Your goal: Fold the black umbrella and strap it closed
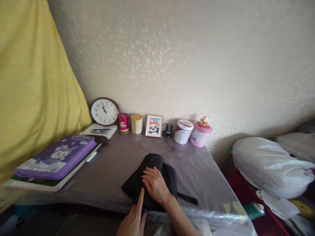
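Observation:
On the table's front part lies a piece of black folded fabric, creased into overlapping panels. A short black strap sticks out from its right side; what kind of article it is, I cannot tell. My right hand rests flat on top of the fabric, fingers extended and pointing left. Lower down, at the fabric's near edge, is my left hand. Its index finger stretches forward against the fabric, with the thumb apart from it and the other fingers partly hidden.
A plastic-covered table stands against the wall. Along its back are a clock, several canisters and a picture frame. A purple case lies on books at left. White bags sit beyond the right edge.

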The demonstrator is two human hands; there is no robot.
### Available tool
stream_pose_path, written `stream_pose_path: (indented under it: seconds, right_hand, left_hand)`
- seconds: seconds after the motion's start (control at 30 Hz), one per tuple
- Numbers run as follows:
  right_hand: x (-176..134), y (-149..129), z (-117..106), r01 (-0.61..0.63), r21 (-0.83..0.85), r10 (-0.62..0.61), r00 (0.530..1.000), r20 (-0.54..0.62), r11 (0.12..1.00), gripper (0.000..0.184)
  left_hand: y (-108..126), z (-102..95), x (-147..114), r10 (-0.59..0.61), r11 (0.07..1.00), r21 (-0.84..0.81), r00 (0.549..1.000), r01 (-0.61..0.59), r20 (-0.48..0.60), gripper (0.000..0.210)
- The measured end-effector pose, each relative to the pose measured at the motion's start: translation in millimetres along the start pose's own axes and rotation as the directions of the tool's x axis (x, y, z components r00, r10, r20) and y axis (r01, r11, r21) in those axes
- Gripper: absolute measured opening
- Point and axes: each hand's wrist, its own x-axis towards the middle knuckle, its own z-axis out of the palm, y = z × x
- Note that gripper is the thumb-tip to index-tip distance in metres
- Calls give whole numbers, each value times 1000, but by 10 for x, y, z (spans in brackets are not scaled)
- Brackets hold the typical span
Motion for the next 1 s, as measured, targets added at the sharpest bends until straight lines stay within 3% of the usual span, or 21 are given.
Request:
stream_pose_path:
  seconds: [0.1,0.2,0.3,0.37,0.5,0.57,0.73,0.87,0.93,1.0]
  right_hand:
    - [-56,283,-163,-174,-11,170,973,-159,985,26]
    - [-215,570,-334,-391,61,391,873,-292,918,27]
    - [-414,754,-416,-528,79,523,790,-319,845,29]
    - [-508,794,-397,-516,23,498,814,-299,856,30]
    - [-595,719,-262,-383,-131,356,916,-187,915,34]
    - [-649,641,-214,-352,-178,336,935,-114,919,35]
    - [-918,286,-319,-311,-153,324,944,65,938,31]
    - [-1080,-116,-548,-226,0,220,948,230,974,25]
    - [-1084,-213,-638,-272,115,231,931,284,956,24]
    - [-1041,-181,-679,-358,198,310,921,238,912,27]
  left_hand:
    - [38,-36,-33,8,999,-34,999,-9,-40,57]
    - [32,-36,-52,13,998,-59,999,-16,-51,57]
    - [8,-23,-55,27,997,-68,998,-31,-60,57]
    - [-9,-15,-51,36,997,-67,997,-41,-72,57]
    - [-29,-6,-37,62,994,-81,993,-70,-96,57]
    - [-34,-3,-29,64,992,-102,993,-75,-104,58]
    - [-50,-5,-12,58,983,-168,996,-69,-69,58]
    - [-54,-19,-9,63,984,-168,997,-68,-33,58]
    - [-49,-24,-12,65,986,-152,997,-70,-35,59]
    - [-36,-29,-16,58,989,-136,997,-63,-43,59]
